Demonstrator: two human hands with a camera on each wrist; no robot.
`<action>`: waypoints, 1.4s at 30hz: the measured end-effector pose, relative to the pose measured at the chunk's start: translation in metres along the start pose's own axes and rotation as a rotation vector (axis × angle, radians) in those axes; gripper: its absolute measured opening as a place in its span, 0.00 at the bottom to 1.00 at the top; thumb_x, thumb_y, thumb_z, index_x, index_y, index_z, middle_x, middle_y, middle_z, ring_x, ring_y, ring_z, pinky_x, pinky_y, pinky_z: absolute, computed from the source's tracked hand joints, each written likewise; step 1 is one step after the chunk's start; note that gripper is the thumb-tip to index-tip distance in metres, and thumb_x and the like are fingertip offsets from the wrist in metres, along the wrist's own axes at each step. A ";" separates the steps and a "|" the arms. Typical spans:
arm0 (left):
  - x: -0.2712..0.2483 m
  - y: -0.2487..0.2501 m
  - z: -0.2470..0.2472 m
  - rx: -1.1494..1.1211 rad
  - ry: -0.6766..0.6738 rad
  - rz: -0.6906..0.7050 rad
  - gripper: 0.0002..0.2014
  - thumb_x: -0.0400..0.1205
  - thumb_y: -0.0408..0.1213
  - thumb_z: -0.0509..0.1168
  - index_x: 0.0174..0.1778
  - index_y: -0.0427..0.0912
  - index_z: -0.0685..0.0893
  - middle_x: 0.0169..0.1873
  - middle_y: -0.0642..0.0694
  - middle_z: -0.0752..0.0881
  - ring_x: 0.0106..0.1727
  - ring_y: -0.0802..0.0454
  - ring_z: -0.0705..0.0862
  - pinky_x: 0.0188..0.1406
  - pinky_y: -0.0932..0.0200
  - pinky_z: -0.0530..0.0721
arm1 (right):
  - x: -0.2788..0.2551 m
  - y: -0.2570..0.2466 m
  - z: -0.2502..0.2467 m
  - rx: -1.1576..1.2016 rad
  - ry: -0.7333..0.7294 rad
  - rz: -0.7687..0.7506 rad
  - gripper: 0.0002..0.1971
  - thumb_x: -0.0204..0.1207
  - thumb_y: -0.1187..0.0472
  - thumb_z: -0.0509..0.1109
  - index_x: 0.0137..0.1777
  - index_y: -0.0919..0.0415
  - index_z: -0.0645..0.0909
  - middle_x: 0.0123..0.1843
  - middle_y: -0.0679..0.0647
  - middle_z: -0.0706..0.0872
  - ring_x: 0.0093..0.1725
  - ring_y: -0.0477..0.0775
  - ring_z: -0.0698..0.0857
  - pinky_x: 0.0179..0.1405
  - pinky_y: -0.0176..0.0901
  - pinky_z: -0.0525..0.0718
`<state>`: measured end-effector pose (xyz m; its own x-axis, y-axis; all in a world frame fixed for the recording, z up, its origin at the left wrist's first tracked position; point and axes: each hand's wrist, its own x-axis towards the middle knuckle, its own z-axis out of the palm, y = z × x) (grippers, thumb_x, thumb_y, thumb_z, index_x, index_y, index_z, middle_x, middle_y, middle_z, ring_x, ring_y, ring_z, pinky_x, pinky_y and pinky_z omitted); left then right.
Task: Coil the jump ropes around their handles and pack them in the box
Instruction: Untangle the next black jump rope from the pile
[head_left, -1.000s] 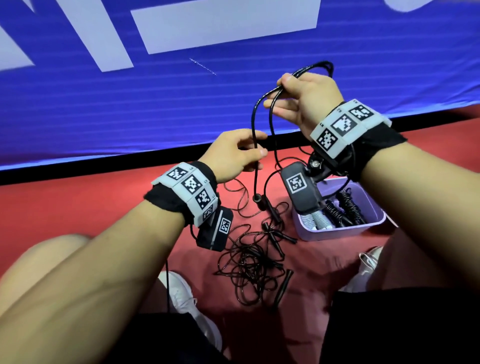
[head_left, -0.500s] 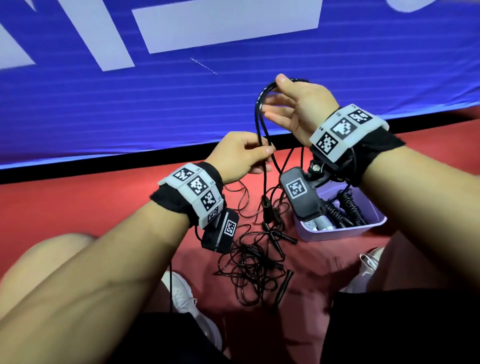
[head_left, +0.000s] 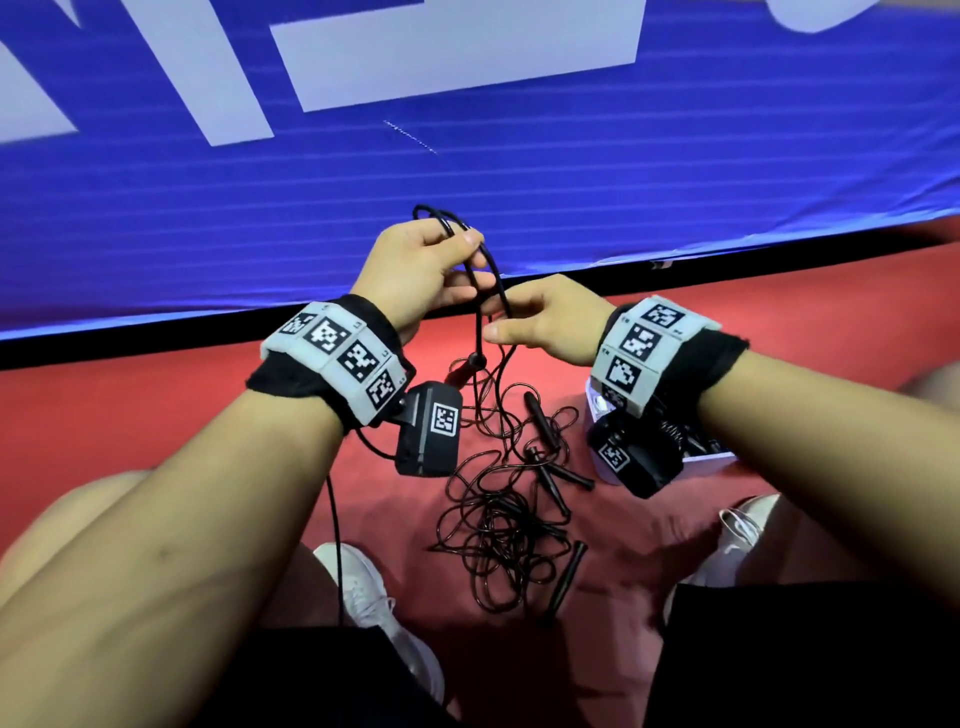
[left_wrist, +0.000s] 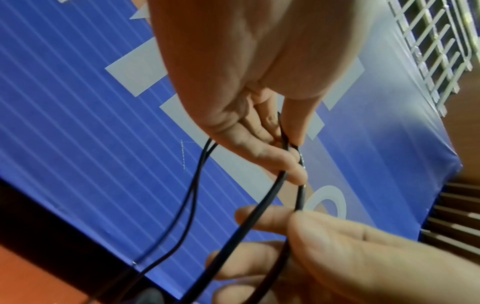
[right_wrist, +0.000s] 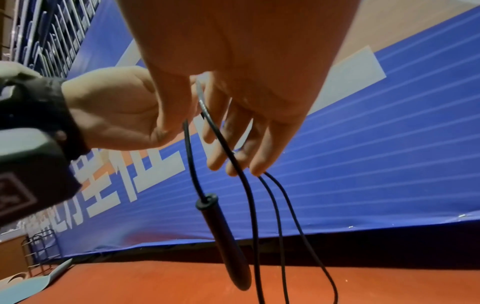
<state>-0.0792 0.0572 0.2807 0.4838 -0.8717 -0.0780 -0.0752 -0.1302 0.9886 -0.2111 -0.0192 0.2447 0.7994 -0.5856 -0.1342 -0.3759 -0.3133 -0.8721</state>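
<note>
The left hand (head_left: 415, 270) is raised in front of the blue banner (head_left: 260, 218), its thumb and fingers pinched on a gathered bunch of black rope loops (head_left: 480, 270) from one jump rope. In the left wrist view the fingertips (left_wrist: 296, 174) press several strands together. The right hand (head_left: 550, 325) sits just below and to the right of it, thumb and forefinger closed on one strand of the same rope, the other fingers loosely extended. One black handle (right_wrist: 226, 242) of this rope hangs free below the hands, dangling on its cord above the floor, with further strands trailing down beside it.

On the red floor (head_left: 130, 415) between the person's knees lies a tangled pile of black jump ropes (head_left: 498, 525), with several loose handles sticking out of it. The box (head_left: 711, 460), pale lilac, stands on the floor to the right of the pile, mostly hidden behind the right wrist; dark coiled ropes show inside it. White shoes (head_left: 369, 587) flank the pile on either side.
</note>
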 end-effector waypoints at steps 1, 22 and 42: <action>-0.001 0.000 0.000 -0.015 0.004 -0.003 0.09 0.86 0.33 0.62 0.41 0.42 0.82 0.34 0.48 0.84 0.32 0.55 0.88 0.29 0.69 0.82 | 0.000 0.001 0.003 0.017 0.035 -0.010 0.08 0.73 0.59 0.75 0.52 0.57 0.86 0.34 0.43 0.83 0.30 0.34 0.79 0.42 0.31 0.75; -0.006 -0.041 0.022 0.525 -0.291 0.081 0.14 0.80 0.36 0.72 0.61 0.41 0.86 0.60 0.46 0.87 0.64 0.52 0.82 0.65 0.64 0.73 | -0.002 -0.031 -0.033 0.444 0.323 -0.005 0.11 0.77 0.66 0.68 0.32 0.63 0.79 0.28 0.56 0.81 0.24 0.47 0.84 0.25 0.37 0.84; -0.005 -0.047 0.021 0.346 -0.245 0.023 0.10 0.81 0.25 0.66 0.37 0.42 0.84 0.31 0.50 0.89 0.36 0.58 0.87 0.53 0.60 0.85 | 0.014 -0.037 -0.066 0.855 0.604 0.053 0.15 0.84 0.54 0.60 0.39 0.62 0.77 0.34 0.55 0.79 0.30 0.52 0.88 0.33 0.38 0.87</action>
<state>-0.0965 0.0581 0.2322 0.2602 -0.9573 -0.1259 -0.3916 -0.2238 0.8925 -0.2169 -0.0653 0.3067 0.3358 -0.9329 -0.1304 0.2412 0.2190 -0.9455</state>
